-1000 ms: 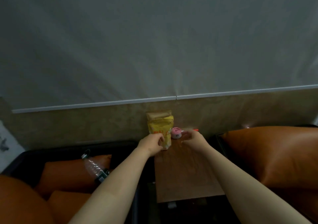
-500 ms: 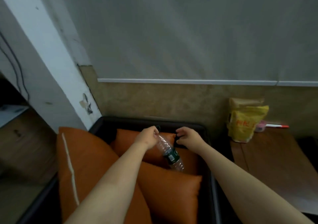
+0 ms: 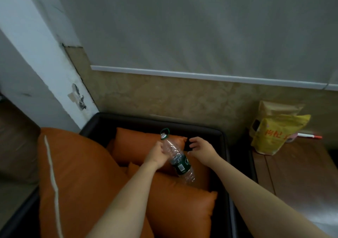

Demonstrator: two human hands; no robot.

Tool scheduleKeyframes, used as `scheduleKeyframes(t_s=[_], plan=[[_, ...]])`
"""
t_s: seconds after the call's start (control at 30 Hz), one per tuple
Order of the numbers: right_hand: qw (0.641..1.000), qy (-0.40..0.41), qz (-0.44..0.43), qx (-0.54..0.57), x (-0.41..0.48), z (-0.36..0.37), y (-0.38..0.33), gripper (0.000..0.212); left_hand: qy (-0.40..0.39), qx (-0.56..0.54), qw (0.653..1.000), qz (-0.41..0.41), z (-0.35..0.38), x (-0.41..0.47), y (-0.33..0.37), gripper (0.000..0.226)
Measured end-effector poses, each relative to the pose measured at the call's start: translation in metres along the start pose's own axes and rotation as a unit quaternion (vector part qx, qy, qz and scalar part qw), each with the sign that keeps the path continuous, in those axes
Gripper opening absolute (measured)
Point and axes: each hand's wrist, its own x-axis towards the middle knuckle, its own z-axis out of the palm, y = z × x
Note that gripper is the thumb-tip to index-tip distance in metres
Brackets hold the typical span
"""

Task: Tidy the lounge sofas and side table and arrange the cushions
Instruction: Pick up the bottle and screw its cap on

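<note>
**Figure: Single head-worn view over the sofa corner**

One wide-angle camera, worn on the person's head, looks forward and steeply down. Both forearms enter from the bottom edge and run up to the left hand (image 3: 156, 154) and right hand (image 3: 201, 149). The hands sit close under the lens, a little below mid-frame, and the left one grips the bottle (image 3: 178, 160). The sofa (image 3: 128, 121) and its cushions (image 3: 76, 173) fill the lower left. The side table (image 3: 301, 173) lies along the right edge. The wall (image 3: 182, 27) takes the upper half, facing the camera. Straight lines bow toward the frame edges. This is the only view.
</note>
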Motion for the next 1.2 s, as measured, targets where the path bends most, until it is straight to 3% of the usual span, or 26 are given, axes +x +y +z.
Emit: scheduleKeyframes(t_s=[0.33,0.53,0.67,0.83,1.0,1.1,1.2], plan=[[0.998,-0.018,0.055,0.034,0.074,0.014,0.039,0.056,-0.046,-0.086,0.991,-0.087,0.042,0.07,-0.013,0.052],[0.995,-0.027,0.08,0.058,0.115,0.037,0.055,0.056,-0.014,-0.13,0.981,-0.145,0.058,0.117,-0.029,0.067],[0.991,-0.033,0.099,0.08,0.134,0.048,0.066,0.055,0.015,-0.148,0.974,-0.169,0.068,0.148,-0.042,0.089],[0.988,-0.028,0.112,0.099,0.147,0.053,0.077,0.058,0.034,-0.201,0.962,-0.18,0.081,0.175,-0.05,0.086],[0.985,-0.01,0.119,0.122,0.153,0.049,0.081,0.057,0.04,-0.259,0.946,-0.192,0.089,0.191,-0.053,0.104],[0.983,0.004,0.126,0.136,0.152,0.042,0.082,0.053,0.058,-0.294,0.933,-0.201,0.092,0.197,-0.057,0.1],[0.979,0.02,0.133,0.152,0.15,0.035,0.085,0.052,0.072,-0.3,0.932,-0.191,0.095,0.199,-0.061,0.076]])
